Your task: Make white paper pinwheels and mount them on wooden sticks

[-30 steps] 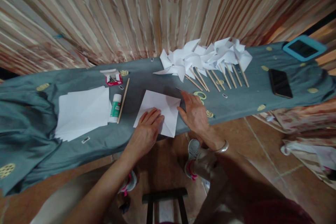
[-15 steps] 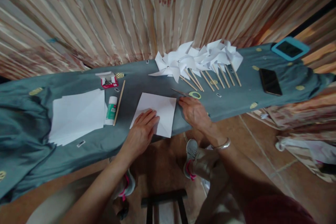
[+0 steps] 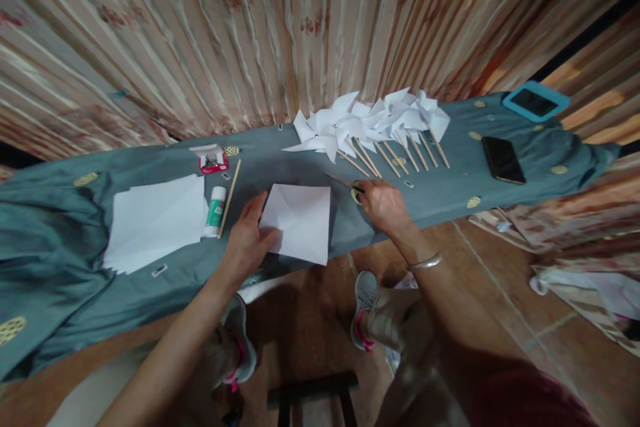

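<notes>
Left hand [image 3: 251, 232] has shifted to the left edge of the square paper [image 3: 303, 220], thumb and fingers wide, apparently steadying it; right hand [image 3: 385, 205] now holds scissors [image 3: 345, 182] by the handles, blades pointing beyond the fingertips, likely for control.

A: What's different with the right hand [image 3: 384, 205]?
B: Half a second ago its fingers rested just beside the scissors [image 3: 355, 191]; now they've closed around the handles, with the blades sticking out to the left of that grip.

A: And the left hand [image 3: 249, 235]?
B: It was lying flat on the paper [image 3: 303, 217]. Now it has slid back to the left edge, thumb over the sheet, fingers spread away from it.

A: Did the paper move?
B: It's turned slightly, its far edge running more level between the hands.
</notes>
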### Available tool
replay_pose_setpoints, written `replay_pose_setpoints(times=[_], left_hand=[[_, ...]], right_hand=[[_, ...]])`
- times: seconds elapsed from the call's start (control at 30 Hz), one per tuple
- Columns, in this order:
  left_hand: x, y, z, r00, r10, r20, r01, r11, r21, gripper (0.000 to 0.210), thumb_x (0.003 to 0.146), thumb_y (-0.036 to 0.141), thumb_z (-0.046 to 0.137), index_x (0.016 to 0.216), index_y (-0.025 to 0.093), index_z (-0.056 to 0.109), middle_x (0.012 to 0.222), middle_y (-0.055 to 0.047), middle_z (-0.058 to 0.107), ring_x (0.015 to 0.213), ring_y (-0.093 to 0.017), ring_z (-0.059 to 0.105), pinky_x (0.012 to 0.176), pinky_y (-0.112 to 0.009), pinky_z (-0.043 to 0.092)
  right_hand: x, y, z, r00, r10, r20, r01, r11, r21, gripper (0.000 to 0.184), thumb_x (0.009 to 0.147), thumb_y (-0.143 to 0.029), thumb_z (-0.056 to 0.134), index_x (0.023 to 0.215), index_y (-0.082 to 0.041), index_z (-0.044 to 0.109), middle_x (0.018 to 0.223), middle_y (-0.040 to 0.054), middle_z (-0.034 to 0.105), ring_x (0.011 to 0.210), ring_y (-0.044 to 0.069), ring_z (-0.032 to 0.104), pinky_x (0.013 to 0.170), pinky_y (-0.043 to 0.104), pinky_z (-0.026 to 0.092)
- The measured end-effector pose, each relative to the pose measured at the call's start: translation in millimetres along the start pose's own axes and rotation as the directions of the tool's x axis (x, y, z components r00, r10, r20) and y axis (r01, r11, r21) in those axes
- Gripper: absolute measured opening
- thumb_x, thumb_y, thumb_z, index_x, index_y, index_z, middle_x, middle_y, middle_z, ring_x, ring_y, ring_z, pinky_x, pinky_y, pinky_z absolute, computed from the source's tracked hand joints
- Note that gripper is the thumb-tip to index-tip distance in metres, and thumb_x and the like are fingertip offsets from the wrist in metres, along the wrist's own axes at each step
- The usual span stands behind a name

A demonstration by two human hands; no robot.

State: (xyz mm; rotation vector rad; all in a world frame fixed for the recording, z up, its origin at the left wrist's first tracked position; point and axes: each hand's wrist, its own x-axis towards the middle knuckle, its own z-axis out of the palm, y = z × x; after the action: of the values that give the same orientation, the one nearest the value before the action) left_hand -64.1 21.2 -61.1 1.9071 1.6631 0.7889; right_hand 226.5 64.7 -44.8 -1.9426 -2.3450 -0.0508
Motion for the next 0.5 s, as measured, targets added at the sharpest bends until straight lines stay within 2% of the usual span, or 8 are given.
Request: replay_pose_setpoints(times=[0.07,0.13,0.2,0.27,0.3,0.37,0.43,0.5], left_hand=[[2.5,3.2,0.1,0.994,-0.107,0.018,0.109,0.982,-0.156,0.073,0.074,0.024,0.065,0.142,0.018,0.041,0.138,-0.016,0.055,0.103,-0.027,0.066,0.093,-0.045,0.053],[6.2,5.7,-0.2,0.980,-0.200,0.011,0.193,0.927,-0.321,0.077,0.071,0.023,0.067,0.142,0.018,0.041,0.135,-0.015,0.058,0.094,-0.024,0.069,0.088,-0.042,0.055],[11.0,7.7,-2.6,0.962,-0.269,-0.037,0.220,0.853,-0.472,0.078,0.065,0.021,0.071,0.139,0.017,0.046,0.134,-0.015,0.059,0.095,-0.025,0.069,0.088,-0.042,0.055],[15.9,10.6,-8.1,0.950,-0.298,-0.094,0.188,0.784,-0.591,0.075,0.061,0.020,0.073,0.133,0.017,0.052,0.133,-0.013,0.061,0.101,-0.027,0.068,0.091,-0.042,0.054],[18.0,12.5,-11.8,0.950,-0.291,-0.116,0.155,0.759,-0.633,0.072,0.061,0.020,0.073,0.130,0.017,0.055,0.131,-0.013,0.062,0.104,-0.028,0.067,0.093,-0.043,0.053],[21.2,17.2,-20.0,0.951,-0.261,-0.163,0.083,0.726,-0.682,0.066,0.061,0.021,0.074,0.125,0.017,0.059,0.128,-0.011,0.065,0.110,-0.028,0.064,0.098,-0.044,0.049],[23.4,22.4,-26.9,0.943,-0.250,-0.221,0.020,0.705,-0.709,0.060,0.061,0.021,0.074,0.120,0.018,0.064,0.124,-0.009,0.068,0.113,-0.028,0.062,0.102,-0.044,0.046],[25.1,27.4,-31.4,0.923,-0.258,-0.284,-0.038,0.675,-0.737,0.055,0.059,0.020,0.075,0.113,0.018,0.067,0.120,-0.008,0.070,0.113,-0.027,0.063,0.103,-0.044,0.046]], right_hand=[[0.8,-0.1,-2.8,1.000,0.006,0.027,-0.006,1.000,0.002,0.029,0.091,-0.015,0.044,0.112,-0.011,0.065,0.103,0.0183,0.070,0.096,0.030,0.064,0.079,0.035,0.046],[1.5,0.7,-4.4,0.999,0.016,0.041,-0.018,0.998,0.061,0.029,0.090,-0.015,0.047,0.113,-0.012,0.065,0.103,0.0178,0.071,0.097,0.029,0.065,0.079,0.035,0.046],[2.1,1.5,-4.2,0.998,0.049,0.034,-0.055,0.978,0.203,0.029,0.088,-0.017,0.052,0.113,-0.014,0.065,0.103,0.0145,0.072,0.096,0.027,0.066,0.081,0.034,0.047],[2.7,1.3,-3.0,0.992,0.123,0.019,-0.118,0.882,0.456,0.027,0.084,-0.020,0.059,0.109,-0.017,0.067,0.098,0.0097,0.074,0.091,0.023,0.068,0.078,0.032,0.048],[3.2,0.6,-2.5,0.984,0.172,0.033,-0.156,0.775,0.613,0.025,0.081,-0.022,0.063,0.105,-0.017,0.068,0.093,0.0078,0.075,0.085,0.021,0.069,0.073,0.030,0.049],[4.8,-1.6,-2.9,0.964,0.238,0.121,-0.215,0.423,0.880,0.028,0.073,-0.028,0.072,0.098,-0.016,0.067,0.080,0.0056,0.074,0.072,0.018,0.068,0.056,0.025,0.047],[6.9,-4.8,-5.9,0.947,0.235,0.218,-0.229,0.021,0.973,0.035,0.063,-0.030,0.080,0.092,-0.017,0.066,0.073,0.0045,0.073,0.064,0.017,0.068,0.041,0.019,0.037],[9.2,-8.6,-10.7,0.943,0.210,0.258,-0.200,-0.260,0.945,0.038,0.056,-0.027,0.084,0.088,-0.018,0.065,0.074,0.0035,0.073,0.064,0.016,0.069,0.038,0.017,0.035]])
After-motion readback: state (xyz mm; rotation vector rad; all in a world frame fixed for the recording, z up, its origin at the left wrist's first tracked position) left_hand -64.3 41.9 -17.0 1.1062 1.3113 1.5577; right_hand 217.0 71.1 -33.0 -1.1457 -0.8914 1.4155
